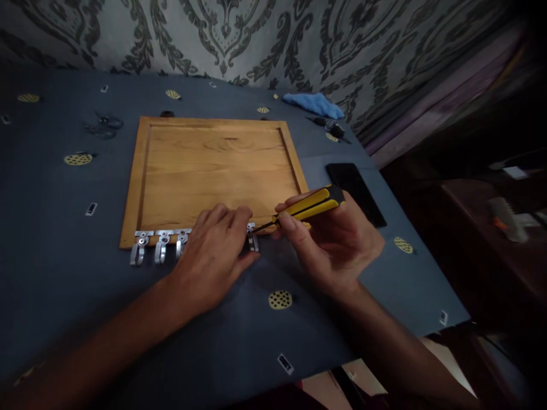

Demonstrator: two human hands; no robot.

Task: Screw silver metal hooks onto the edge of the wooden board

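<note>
A framed wooden board [213,165] lies flat on a table covered with a dark blue cloth [77,296]. Along its near edge sit several metal hooks [160,245]. My right hand [337,239] grips a yellow and black screwdriver [310,206], its tip touching another metal hook [253,236] at the board's near edge. My left hand [213,256] rests palm down over the board's near edge beside that hook, fingers curled against it.
A black phone [354,191] lies right of the board. A blue rag [314,103] and a dark tool [329,126] lie at the far right. Dark scissors-like items [105,124] lie far left. The table's right edge drops off near a patterned wall [256,34].
</note>
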